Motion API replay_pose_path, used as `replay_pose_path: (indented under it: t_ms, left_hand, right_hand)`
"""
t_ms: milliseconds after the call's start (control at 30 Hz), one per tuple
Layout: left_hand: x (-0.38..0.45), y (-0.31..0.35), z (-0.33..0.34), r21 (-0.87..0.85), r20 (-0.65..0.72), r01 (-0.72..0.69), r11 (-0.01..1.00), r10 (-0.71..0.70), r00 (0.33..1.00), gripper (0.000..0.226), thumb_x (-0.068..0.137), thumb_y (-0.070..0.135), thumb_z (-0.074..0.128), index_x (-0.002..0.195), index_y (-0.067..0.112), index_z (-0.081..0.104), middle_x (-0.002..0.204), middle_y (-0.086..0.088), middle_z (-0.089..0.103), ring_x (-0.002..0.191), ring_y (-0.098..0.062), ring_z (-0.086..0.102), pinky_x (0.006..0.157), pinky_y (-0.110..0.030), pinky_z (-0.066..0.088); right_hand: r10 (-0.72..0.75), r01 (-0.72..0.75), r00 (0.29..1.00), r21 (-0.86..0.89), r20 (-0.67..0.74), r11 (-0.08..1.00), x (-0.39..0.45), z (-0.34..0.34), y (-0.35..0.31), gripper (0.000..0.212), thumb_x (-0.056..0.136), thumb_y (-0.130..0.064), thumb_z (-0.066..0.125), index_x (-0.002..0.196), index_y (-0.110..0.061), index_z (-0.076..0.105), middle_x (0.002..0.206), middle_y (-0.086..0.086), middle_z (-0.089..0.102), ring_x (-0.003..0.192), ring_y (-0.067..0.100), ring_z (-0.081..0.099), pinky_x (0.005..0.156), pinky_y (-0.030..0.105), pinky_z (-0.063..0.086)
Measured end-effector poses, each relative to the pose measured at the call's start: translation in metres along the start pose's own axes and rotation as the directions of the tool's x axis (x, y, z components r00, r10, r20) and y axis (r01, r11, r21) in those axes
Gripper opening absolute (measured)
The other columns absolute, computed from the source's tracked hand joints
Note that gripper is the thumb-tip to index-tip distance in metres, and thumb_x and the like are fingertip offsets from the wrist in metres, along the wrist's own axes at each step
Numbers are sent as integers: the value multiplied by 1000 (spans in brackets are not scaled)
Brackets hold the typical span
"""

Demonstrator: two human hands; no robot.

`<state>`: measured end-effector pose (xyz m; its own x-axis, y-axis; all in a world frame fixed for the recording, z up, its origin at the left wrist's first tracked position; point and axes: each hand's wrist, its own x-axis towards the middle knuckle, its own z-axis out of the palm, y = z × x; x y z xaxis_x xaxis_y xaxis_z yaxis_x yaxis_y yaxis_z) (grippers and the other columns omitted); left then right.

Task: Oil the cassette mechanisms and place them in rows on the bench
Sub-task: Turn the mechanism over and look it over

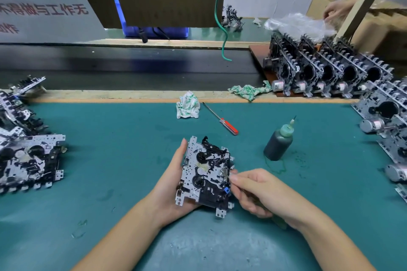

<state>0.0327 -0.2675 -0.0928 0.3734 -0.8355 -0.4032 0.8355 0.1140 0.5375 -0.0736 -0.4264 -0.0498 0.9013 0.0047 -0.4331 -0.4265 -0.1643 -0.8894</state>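
Cassette mechanism (206, 179) cradled in my left hand (169, 185), long axis pointing away.
My right hand (259, 191) pinched a thin applicator (231, 175) against its right edge.

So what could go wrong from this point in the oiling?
1. The dark plastic oil bottle stands upright near the right hand; green smears already ring its base, so a knock could spill more.
2. The left hand cradles the metal cassette mechanism from beneath; the right hand's thin tool could push it loose.
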Motion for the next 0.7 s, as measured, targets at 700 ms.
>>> replay_pose_path:
  t_ms: [700]
  left_hand:
    - [0,0,1,45,-59,10,999,-8,998,75,88,66,35,119,6,66,126,-23,59,113,-32,61,98,-41,48]
  right_hand:
    - [-11,17,996,-57,90,998,-2,-2,3,42,99,-30,42,60,-15,50,38,-3,48,29,6,26,38,18,19]
